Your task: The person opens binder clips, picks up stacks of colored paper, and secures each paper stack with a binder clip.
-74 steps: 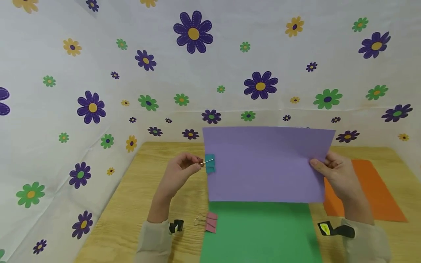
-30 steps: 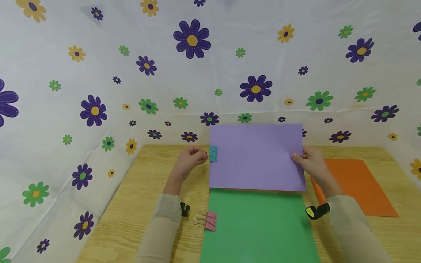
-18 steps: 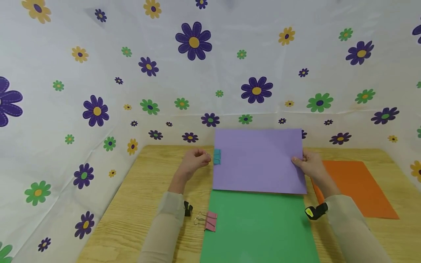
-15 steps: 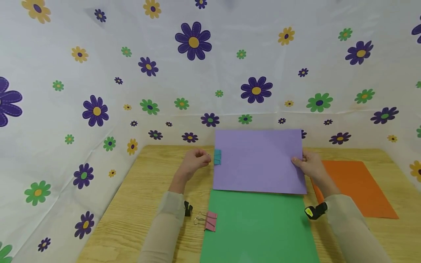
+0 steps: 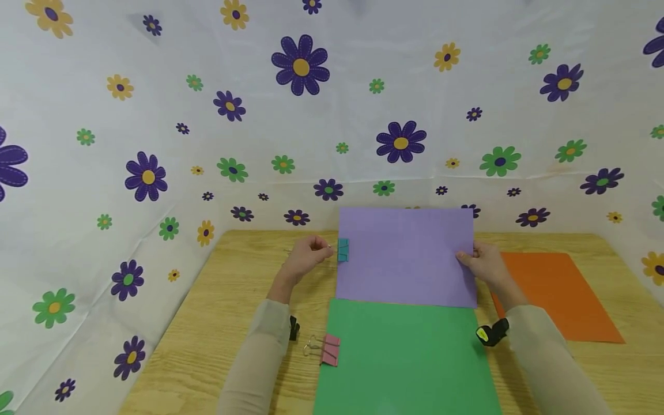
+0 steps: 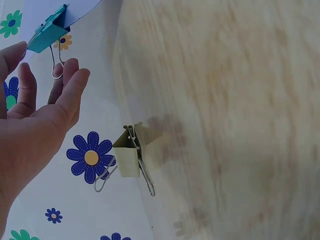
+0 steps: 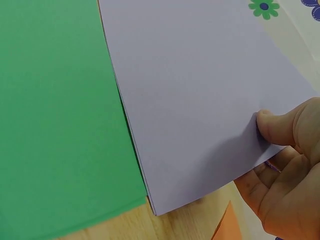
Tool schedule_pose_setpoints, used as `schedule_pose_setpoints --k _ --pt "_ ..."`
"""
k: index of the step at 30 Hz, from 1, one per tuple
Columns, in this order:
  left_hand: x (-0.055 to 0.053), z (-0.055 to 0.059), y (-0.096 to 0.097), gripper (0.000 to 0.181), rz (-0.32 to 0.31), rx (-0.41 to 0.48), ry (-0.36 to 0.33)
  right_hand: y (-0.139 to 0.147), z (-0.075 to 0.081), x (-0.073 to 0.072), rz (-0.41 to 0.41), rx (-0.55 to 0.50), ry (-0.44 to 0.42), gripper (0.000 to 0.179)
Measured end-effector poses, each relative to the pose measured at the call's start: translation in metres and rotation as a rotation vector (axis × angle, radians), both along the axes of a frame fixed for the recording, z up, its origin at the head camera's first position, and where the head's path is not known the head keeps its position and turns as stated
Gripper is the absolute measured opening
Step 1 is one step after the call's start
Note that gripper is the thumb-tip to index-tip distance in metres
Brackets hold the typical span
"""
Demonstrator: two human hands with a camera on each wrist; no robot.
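Observation:
A purple sheet (image 5: 404, 256) stands tilted up above a green sheet (image 5: 410, 357), its lower edge along the green one's far edge. On its left edge sits a teal binder clip (image 5: 343, 249). My left hand (image 5: 305, 257) is at that clip. In the left wrist view, its thumb lies close by the teal clip (image 6: 49, 31) and its fingertips are at the wire handle loop. My right hand (image 5: 485, 262) grips the purple sheet's right edge, thumb on the front and fingers behind, as the right wrist view shows.
A pink binder clip (image 5: 330, 350) sits at the green sheet's left edge. An orange sheet (image 5: 562, 297) lies to the right on the wooden table (image 5: 207, 323). A pale yellow binder clip (image 6: 127, 159) stands near the left hand. Flowered cloth (image 5: 233, 69) hangs behind and to the left.
The purple sheet, lifted closer to me at first, has moved back and lower over the table with both hands. During the last half second it dips slightly further and the hands barely shift.

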State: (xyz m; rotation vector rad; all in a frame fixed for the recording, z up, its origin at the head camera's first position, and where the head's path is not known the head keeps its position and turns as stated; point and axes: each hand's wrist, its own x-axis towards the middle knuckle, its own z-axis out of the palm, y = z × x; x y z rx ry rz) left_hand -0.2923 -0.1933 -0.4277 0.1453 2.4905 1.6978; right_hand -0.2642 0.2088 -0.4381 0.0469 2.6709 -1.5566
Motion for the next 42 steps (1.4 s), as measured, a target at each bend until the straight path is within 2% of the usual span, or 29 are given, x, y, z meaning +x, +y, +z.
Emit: schedule_pose_setpoints --k 8,17,19,20,26,27,28,33,42 --pt "-0.004 -0.01 -0.002 0.009 -0.012 -0.027 0.041 -0.001 -0.005 -0.005 0.012 0.035 0.008 0.044" --pt "-0.003 -0.015 0.003 0.011 -0.006 -0.045 0.014 0.001 -0.015 -0.007 0.009 0.07 0.026 0.037" --pt "-0.004 -0.015 0.004 0.012 -0.009 -0.059 0.011 0.002 -0.016 -0.007 0.019 0.064 0.021 0.036" --pt "-0.001 -0.01 0.005 0.012 -0.013 -0.065 0.003 0.002 -0.016 -0.007 0.029 0.06 0.02 0.036" --pt "-0.004 -0.011 0.006 0.018 -0.02 -0.09 -0.022 0.002 -0.013 -0.008 0.066 0.077 0.008 0.036" --pt "-0.008 -0.016 0.004 0.018 -0.017 -0.095 -0.018 0.002 -0.012 -0.009 0.064 0.08 0.001 0.036" --pt "-0.008 -0.016 0.004 0.019 -0.018 -0.102 -0.019 0.001 -0.011 -0.009 0.063 0.08 -0.008 0.037" --pt "-0.008 -0.014 0.005 0.021 -0.007 -0.143 -0.014 -0.003 -0.008 -0.013 0.049 0.079 -0.046 0.041" --pt "-0.009 -0.014 0.01 0.017 0.033 -0.212 -0.005 0.0 -0.014 -0.018 0.068 0.13 -0.054 0.042"
